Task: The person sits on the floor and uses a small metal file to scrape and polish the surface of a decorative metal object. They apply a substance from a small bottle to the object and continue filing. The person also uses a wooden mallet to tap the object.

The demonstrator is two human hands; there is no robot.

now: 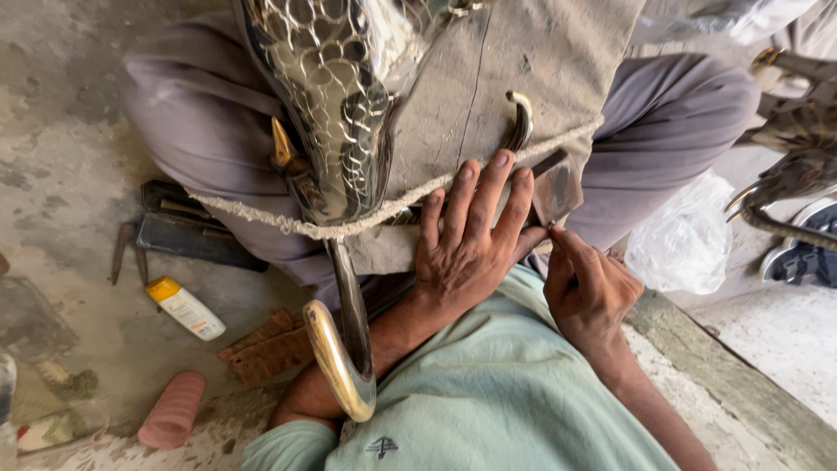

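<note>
A shiny scaled metal bird figure (344, 96) lies on a grey wooden block (514, 61), tied down by a rough rope (261, 216). Its curved brass-tipped talon (336, 362) hooks toward me. My left hand (471, 240) lies flat on the block beside the figure, fingers spread, next to a dark flat metal piece (554, 187). My right hand (588, 292) pinches a small thin tool at that piece's lower edge; the tool is mostly hidden. A second curved claw (521, 118) rests on the block.
On the concrete floor at left lie dark metal tools (187, 231), a small white bottle with a yellow cap (183, 307), a pink ribbed roll (173, 410) and a wood scrap (266, 344). A plastic bag (684, 240) and another metal bird (789, 170) sit right.
</note>
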